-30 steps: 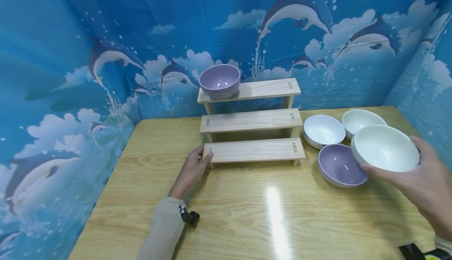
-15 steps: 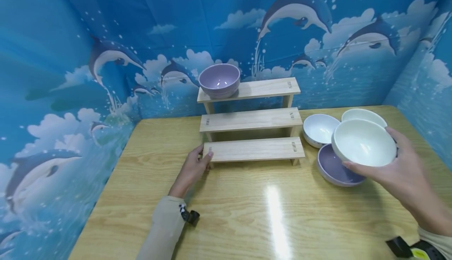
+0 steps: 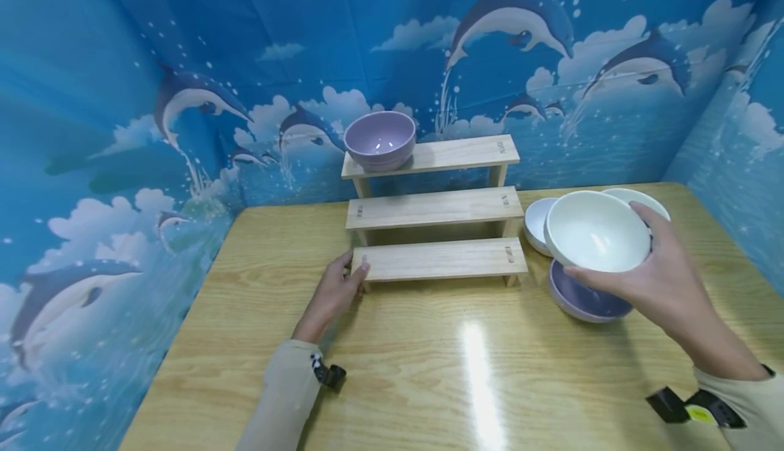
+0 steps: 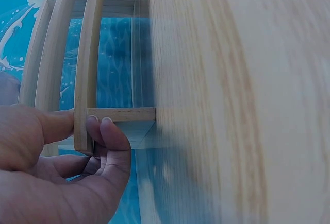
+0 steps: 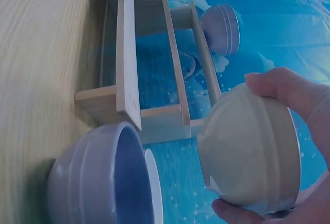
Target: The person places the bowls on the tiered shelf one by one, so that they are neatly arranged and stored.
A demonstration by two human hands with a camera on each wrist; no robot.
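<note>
My right hand [image 3: 664, 288] grips a white bowl [image 3: 597, 233] by its right side, thumb at the front, holding it up over the other bowls. In the right wrist view this white bowl [image 5: 247, 152] is seen from its outer side and base. My left hand [image 3: 333, 291] pinches the left end of the lowest step of a three-tier wooden stand [image 3: 437, 260]. The left wrist view shows the thumb above the step board [image 4: 85, 80] and curled fingers [image 4: 116, 141] below it. A purple bowl [image 3: 381, 139] sits on the left of the top step.
Right of the stand, on the wooden table [image 3: 404, 362], are a purple bowl [image 3: 588, 301], a white bowl [image 3: 535, 226] and another white bowl [image 3: 643, 199], all partly hidden by the held bowl or hand. A blue dolphin-print backdrop [image 3: 294, 43] stands behind.
My right hand has carried the white bowl left and slightly away from me, toward the stand, now overlapping the other bowls. The left hand keeps its place on the lowest step.
</note>
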